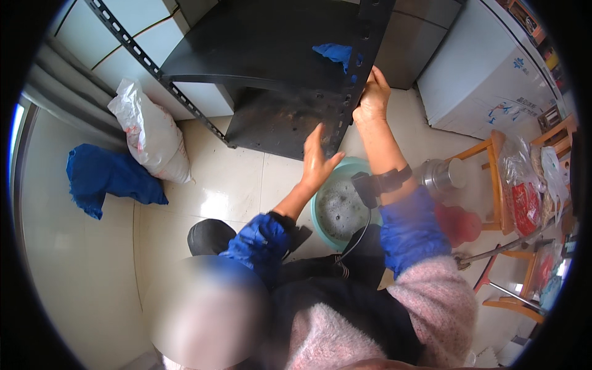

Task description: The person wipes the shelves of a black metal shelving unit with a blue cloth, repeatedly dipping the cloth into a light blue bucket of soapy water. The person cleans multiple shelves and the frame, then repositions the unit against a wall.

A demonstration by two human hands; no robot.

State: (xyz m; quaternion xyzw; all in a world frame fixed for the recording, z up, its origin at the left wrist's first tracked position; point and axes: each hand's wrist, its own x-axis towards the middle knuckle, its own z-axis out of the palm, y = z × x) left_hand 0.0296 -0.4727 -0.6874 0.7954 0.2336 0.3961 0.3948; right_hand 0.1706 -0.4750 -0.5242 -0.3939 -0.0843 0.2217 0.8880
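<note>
My right hand (373, 97) is at the outer side of the slotted black metal post (356, 69) of a shelving rack; its fingertips are partly hidden, so I cannot tell what it holds. A blue cloth (336, 53) lies on the upper black shelf (259, 46), against the inner side of that post. My left hand (318, 159), wet and with fingers apart, is in front of the lower shelf (277, 122), which has brownish stains. Nothing shows in its grasp. Below my hands, a light green basin (315, 210) holds foamy, greyish water.
White sack (155, 134) and blue fabric (111, 175) lie at left by the curtain. A white appliance (490, 69) stands at upper right. Near my right arm are a steel pot (441, 175), a red plastic object (458, 224) and a wooden chair (497, 185) with bags.
</note>
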